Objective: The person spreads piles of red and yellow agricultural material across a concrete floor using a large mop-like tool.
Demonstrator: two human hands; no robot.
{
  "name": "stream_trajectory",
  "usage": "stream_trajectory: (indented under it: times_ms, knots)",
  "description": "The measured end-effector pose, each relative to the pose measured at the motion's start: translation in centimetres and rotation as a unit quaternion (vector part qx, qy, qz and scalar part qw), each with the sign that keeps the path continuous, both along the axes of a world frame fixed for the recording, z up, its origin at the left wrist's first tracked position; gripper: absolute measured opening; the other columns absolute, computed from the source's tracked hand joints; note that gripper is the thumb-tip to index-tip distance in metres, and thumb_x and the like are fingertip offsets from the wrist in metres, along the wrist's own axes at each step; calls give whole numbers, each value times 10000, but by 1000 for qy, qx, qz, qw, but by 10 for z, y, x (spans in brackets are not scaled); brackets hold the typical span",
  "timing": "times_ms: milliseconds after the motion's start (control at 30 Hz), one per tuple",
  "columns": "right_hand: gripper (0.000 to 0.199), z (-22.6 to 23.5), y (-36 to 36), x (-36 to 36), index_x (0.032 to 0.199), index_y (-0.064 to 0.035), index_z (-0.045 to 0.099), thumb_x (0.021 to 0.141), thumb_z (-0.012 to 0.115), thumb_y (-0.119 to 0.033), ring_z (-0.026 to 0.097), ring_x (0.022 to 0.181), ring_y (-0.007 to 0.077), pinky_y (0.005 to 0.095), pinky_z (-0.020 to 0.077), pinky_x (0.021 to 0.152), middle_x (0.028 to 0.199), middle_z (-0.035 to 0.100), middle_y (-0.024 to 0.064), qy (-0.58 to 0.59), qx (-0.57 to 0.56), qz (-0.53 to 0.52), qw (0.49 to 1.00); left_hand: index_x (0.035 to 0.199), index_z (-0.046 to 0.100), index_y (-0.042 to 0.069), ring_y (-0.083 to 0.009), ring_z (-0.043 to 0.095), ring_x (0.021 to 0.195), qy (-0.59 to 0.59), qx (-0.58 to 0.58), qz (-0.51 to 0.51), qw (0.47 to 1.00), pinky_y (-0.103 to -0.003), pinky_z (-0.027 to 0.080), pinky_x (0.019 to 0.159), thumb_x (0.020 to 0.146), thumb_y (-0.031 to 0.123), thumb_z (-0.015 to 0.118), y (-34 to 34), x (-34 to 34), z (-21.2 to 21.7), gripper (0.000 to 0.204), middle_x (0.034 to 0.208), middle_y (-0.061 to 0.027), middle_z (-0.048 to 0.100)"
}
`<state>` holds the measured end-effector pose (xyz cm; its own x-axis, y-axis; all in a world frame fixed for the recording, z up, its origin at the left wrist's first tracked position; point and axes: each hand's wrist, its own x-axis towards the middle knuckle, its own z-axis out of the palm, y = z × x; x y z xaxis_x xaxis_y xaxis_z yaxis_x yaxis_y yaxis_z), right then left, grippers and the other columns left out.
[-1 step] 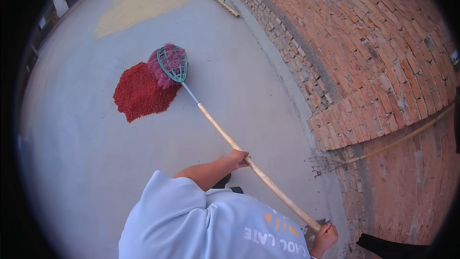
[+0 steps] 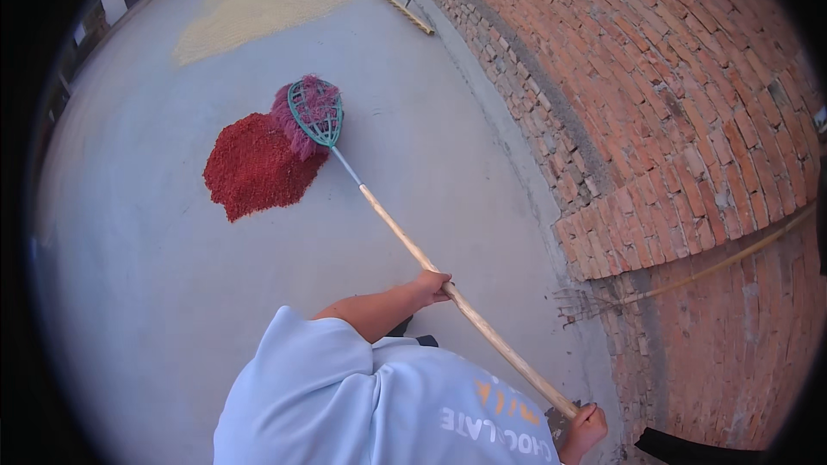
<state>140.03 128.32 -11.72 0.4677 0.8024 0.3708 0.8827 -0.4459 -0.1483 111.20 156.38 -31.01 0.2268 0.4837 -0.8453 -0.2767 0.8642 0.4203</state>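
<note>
Left hand (image 2: 433, 287): fingers closed round the middle of a long-handled broom (image 2: 401, 234), which has a pale wooden handle, a teal openwork plastic frame and purple-pink bristles. Right hand (image 2: 587, 427): fingers clamped round the handle's near end, low by the body.

Broom head sits well ahead, bristles overlapping the upper right edge of a deep-red, coarse-grained heap (image 2: 258, 170) on a smooth grey concrete floor (image 2: 155, 310); whether they press into it, cannot tell.

Progress, as judged: sweeping in hand. The red stuff lies mostly in one compact patch, its edge uneven. Little seems left outside it; a few specks nearby are too small to identify. Farther off, a broad pale-yellow grainy layer (image 2: 267, 7) lies spread thin, well apart from the red, with no tool on it.

A yellow-headed rake (image 2: 405, 13) lies near the foot of the red brick wall (image 2: 672, 86).

Writing: light-blue shirt (image 2: 301, 387) bears white capitals and orange lettering, partly lost in folds. No legible label on the broom.
</note>
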Motion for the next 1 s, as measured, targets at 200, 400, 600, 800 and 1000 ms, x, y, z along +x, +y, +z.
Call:
stream_trajectory:
  times_ms: [200,400,600,800,1000]
  knots:
    - [288,32,124,6,558,-35,501,793,434,-188,460,464,312,404,364,433,532,478,151,-65,-112,-34,991,898,471,-29,-277,587,750,-12,33,-19,999,-379,526,663,783,127,535,146,30,19,204,847,-147,535]
    - [310,57,279,-1,621,-16,550,795,424,-241,504,502,325,406,402,465,582,525,179,-55,-196,-28,979,899,474,-25,-270,592,722,31,34,24,999,-367,531,628,751,131,574,279,59,-13,237,833,-142,540]
    - [253,39,467,33,546,-12,468,761,463,-145,462,456,330,421,354,431,520,465,162,-97,-82,120,985,896,477,-9,-244,589,726,-8,25,103,994,-364,521,666,780,142,536,405,49,-45,199,836,-119,541]
    - [260,16,666,71,492,-14,419,733,477,-93,441,442,325,414,324,410,483,423,146,-37,-20,260,965,880,478,11,-227,593,746,40,35,182,982,-332,517,690,801,173,509,528,6,-14,184,808,-109,556]
    - [246,15,820,56,502,-9,414,730,479,-75,428,457,323,411,311,434,503,413,139,3,17,320,947,906,473,-14,-238,592,755,47,30,248,967,-320,524,671,819,151,476,625,-44,15,187,835,-133,555]
